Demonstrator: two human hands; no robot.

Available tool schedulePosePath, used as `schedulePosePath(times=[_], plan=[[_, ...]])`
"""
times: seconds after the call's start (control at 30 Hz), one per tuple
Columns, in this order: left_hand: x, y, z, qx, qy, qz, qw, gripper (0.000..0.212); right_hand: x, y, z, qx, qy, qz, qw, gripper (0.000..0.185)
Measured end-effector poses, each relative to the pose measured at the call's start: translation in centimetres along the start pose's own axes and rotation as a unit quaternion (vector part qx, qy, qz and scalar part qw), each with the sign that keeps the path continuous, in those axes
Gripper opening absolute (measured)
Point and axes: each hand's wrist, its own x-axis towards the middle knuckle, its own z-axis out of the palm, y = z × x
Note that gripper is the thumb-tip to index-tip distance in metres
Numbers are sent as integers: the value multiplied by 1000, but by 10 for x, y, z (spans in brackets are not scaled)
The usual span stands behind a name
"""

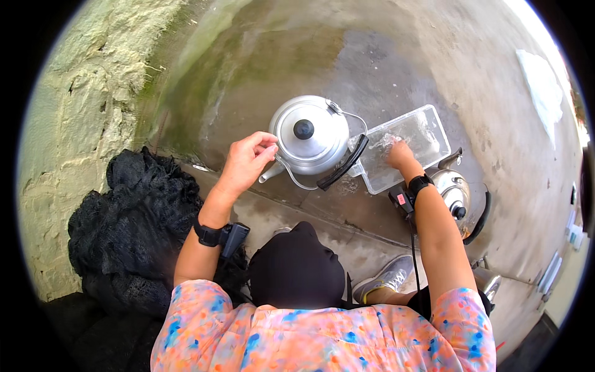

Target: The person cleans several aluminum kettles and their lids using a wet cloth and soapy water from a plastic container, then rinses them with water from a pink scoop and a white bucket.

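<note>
My left hand (251, 159) is at the left side of a large aluminium kettle (325, 139), its thumb and fingertips close together beside the spout. Whether it touches the kettle is unclear. The kettle has a round black lid knob (303, 129), and its black-gripped bail handle (344, 162) is folded down to the right. My right hand (399, 153) dips into water in a clear rectangular plastic container (430, 121); its fingers are hidden by splashing. A smaller metal kettle (451, 186) stands beside my right forearm, partly behind it.
Black netting (135, 232) lies heaped at the left against a rough stone wall (83, 116). The concrete ground (390, 60) is wet around the container. A pale plastic sheet (539, 88) lies at the upper right. Another metal vessel (485, 281) is near my right shoulder.
</note>
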Motion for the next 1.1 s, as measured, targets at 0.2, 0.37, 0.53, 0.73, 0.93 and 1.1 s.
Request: schedulePosePath(times=[0.2,0.37,0.53,0.73,0.93,1.1], plan=[[-2,-3,11,-14,-24,12,1000,19,-21,3,-57,52,-74,2,996,46],[15,-22,4,-80,19,17,996,19,-39,17,-123,243,51,22,968,44],[61,-25,9,-80,72,76,991,25,-48,-81,-193,355,98,-115,923,36],[142,-46,22,44,-38,122,991,34,-51,-175,-168,330,152,-235,902,56],[170,-63,35,112,-149,304,934,32,-84,-181,-101,285,177,-198,921,79],[186,-92,16,118,-127,134,976,33,-95,-203,-88,187,167,-124,960,93]])
